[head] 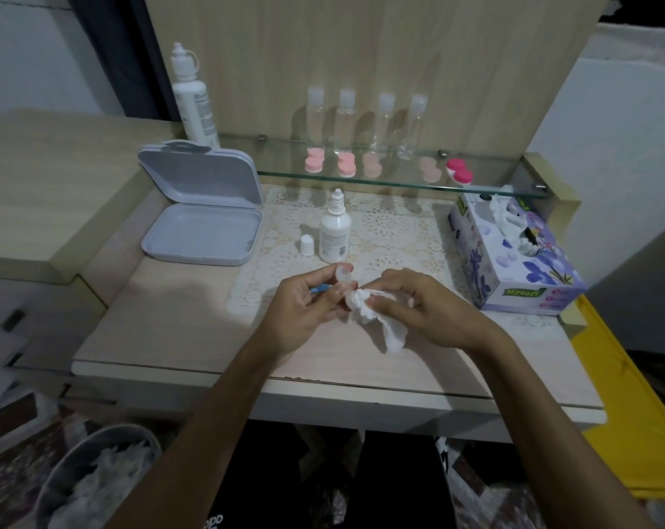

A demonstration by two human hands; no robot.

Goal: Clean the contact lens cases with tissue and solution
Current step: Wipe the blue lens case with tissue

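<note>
- Hands meet above the near edge of the desk (pixel 178 337), over the lace mat (pixel 392 231).
- Left hand (pixel 304 311) pinches a clear contact lens case (pixel 343 274) between curled fingers and thumb; a small blue item (pixel 320 288) shows at the same fingers, its nature unclear.
- Right hand (pixel 418 303) grips a crumpled white tissue (pixel 365 311), pressed against the case; the tissue's loose end hangs down toward the desk.
- Small solution bottle (pixel 334 232) stands upright on the mat, uncapped, with its white cap (pixel 307 245) just beside it to the left.
- Grey box (pixel 205 208) lies open at the left of the mat, lid raised.
- Tissue box (pixel 514 253) sits at the right, a tissue protruding from its slot.
- Glass shelf (pixel 399 181) carries five pink lens cases (pixel 347 164) in a row, with four clear bottles (pixel 346 120) behind them and a tall white bottle (pixel 191 97) at its left end.
- Bin (pixel 90 479) at lower left holds crumpled white tissue.
</note>
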